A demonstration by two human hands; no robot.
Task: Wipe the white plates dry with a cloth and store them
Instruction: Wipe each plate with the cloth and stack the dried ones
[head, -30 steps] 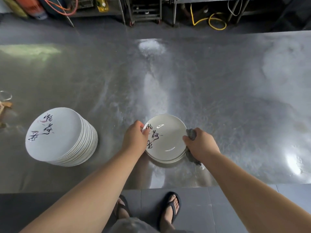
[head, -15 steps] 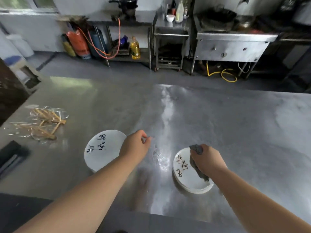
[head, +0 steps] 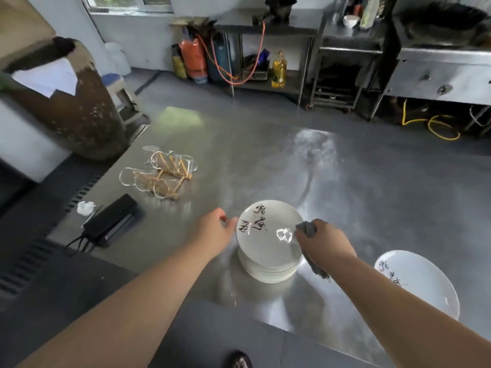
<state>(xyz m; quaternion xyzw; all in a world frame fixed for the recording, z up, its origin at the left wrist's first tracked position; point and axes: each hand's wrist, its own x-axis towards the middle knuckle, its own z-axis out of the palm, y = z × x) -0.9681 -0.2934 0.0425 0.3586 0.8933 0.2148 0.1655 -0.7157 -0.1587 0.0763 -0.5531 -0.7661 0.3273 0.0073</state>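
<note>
We've both hands at the plate stack [head: 268, 251], near the front edge of the table [head: 377, 197].
Our R hand [head: 325, 247] has its fingers clenched round the grey cloth [head: 307, 229], held vs. the top plate's R rim, w/ the cloth's tail hanging under the wrist. Our L hand [head: 212, 232] is at the L rim, fingers loose, gripping nothing. Another white plate [head: 422, 282] lies near, to the R.
</note>
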